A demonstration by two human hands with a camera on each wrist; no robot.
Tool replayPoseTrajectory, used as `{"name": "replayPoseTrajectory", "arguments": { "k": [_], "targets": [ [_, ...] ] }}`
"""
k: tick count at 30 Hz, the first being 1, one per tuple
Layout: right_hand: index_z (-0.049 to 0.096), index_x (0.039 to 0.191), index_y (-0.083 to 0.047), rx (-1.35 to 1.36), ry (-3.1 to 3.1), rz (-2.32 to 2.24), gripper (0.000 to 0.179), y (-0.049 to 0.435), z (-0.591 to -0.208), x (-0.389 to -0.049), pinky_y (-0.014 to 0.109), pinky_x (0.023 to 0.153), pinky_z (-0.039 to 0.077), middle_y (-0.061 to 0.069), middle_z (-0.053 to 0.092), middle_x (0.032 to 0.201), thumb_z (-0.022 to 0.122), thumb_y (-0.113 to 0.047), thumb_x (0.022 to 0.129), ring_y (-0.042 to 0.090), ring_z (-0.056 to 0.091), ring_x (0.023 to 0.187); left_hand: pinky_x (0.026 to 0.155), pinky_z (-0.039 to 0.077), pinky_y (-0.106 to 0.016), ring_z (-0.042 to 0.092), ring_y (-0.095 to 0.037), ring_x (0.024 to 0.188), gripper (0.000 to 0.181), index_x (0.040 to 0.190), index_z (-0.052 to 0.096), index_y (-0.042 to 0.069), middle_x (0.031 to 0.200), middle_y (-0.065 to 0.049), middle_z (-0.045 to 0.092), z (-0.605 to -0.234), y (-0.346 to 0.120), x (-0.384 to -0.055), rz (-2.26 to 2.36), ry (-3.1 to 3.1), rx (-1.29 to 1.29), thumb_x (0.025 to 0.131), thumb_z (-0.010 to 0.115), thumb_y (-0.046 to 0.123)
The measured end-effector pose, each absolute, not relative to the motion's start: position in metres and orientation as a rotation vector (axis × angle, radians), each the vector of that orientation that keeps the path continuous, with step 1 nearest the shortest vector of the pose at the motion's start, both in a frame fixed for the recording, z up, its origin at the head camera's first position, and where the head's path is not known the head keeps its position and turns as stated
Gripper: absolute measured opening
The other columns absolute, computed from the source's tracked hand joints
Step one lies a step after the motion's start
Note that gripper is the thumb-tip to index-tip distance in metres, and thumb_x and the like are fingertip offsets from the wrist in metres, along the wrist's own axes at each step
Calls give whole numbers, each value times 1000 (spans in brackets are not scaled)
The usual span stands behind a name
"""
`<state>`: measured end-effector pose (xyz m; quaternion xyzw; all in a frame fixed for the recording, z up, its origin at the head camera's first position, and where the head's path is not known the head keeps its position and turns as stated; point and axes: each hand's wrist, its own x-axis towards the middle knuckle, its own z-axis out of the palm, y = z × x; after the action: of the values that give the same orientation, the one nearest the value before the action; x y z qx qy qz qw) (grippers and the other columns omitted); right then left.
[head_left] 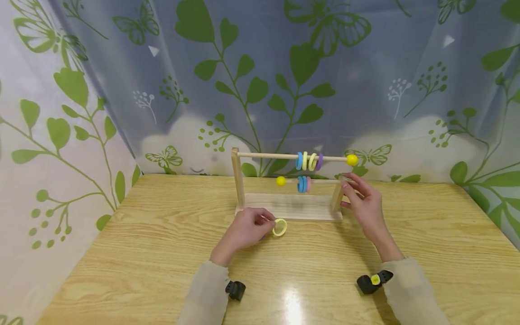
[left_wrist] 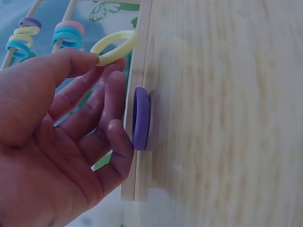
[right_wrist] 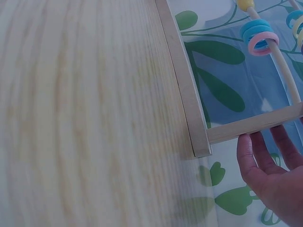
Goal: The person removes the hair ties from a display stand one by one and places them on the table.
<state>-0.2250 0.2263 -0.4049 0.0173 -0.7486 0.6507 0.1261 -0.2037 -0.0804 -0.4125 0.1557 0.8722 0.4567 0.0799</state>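
Observation:
My left hand (head_left: 252, 228) pinches a pale yellow ring (head_left: 285, 226) between thumb and fingertips, just in front of a wooden rack's base (head_left: 288, 207). Below those fingers a ribbed purple ring (left_wrist: 141, 118) lies on the table; the hand mostly hides it in the head view. My right hand (head_left: 367, 210) grips the top of the rack's short right post (head_left: 336, 198), thumb at the near side, other fingers along the outer side. Two blue rings and a pink ring (head_left: 308, 184) hang on the lower rod. The upper rod carries a blue ring (head_left: 299, 161), two yellow ones and a purple one (head_left: 320, 161).
A tall left post (head_left: 238, 178) bears the upper rod (head_left: 264, 155), tipped by a yellow ball (head_left: 352, 160). Another yellow ball (head_left: 280, 181) caps the lower rod's left end. Behind the wooden table (head_left: 162, 253) hangs a leaf-patterned curtain (head_left: 260, 90).

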Motion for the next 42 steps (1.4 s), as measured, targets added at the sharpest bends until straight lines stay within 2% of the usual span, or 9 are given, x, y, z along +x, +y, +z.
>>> {"name": "replayPoseTrajectory", "arguments": {
  "k": [8,16,24,31,36,42],
  "targets": [
    [55,144,-3,45,-2194,1883,47,226,-404,-225,22,74,62,-22,67,111,61,-26,103,-4,65,101,64,50,-25,61,-12,76,14,105,77,11,92,-4,74,-412,-80,-204,1260,2654,489,97,68,19],
    [55,144,-2,37,-2199,1877,48,226,-405,-226,21,73,61,-24,66,108,61,-26,104,-4,65,100,61,48,-25,59,-12,72,15,106,77,11,91,-4,74,-411,-83,-204,1202,2654,505,97,68,19],
    [54,145,-3,30,-2202,1875,48,226,-405,-225,21,73,61,-25,65,107,60,-27,104,-5,65,99,67,51,-23,65,-11,80,13,105,76,11,96,-6,76,-411,-85,-202,1175,2673,528,97,68,16],
    [54,145,-3,35,-2197,1883,48,226,-405,-225,22,74,61,-26,65,107,60,-27,104,-5,65,100,63,52,-22,63,-9,71,15,107,76,8,101,-7,75,-411,-88,-203,1250,2621,512,98,66,16],
    [54,145,-3,41,-2199,1884,48,226,-405,-224,23,74,62,-25,66,108,60,-27,104,-4,64,99,57,51,-23,62,-14,65,18,109,74,6,101,-8,73,-411,-89,-204,1392,2539,486,99,66,17],
    [54,145,-3,36,-2208,1876,48,226,-405,-224,22,74,62,-26,65,108,60,-28,104,-5,64,100,57,54,-26,64,-13,68,15,106,75,13,103,-4,75,-409,-85,-205,1473,2580,528,97,68,22]
  ]
}}
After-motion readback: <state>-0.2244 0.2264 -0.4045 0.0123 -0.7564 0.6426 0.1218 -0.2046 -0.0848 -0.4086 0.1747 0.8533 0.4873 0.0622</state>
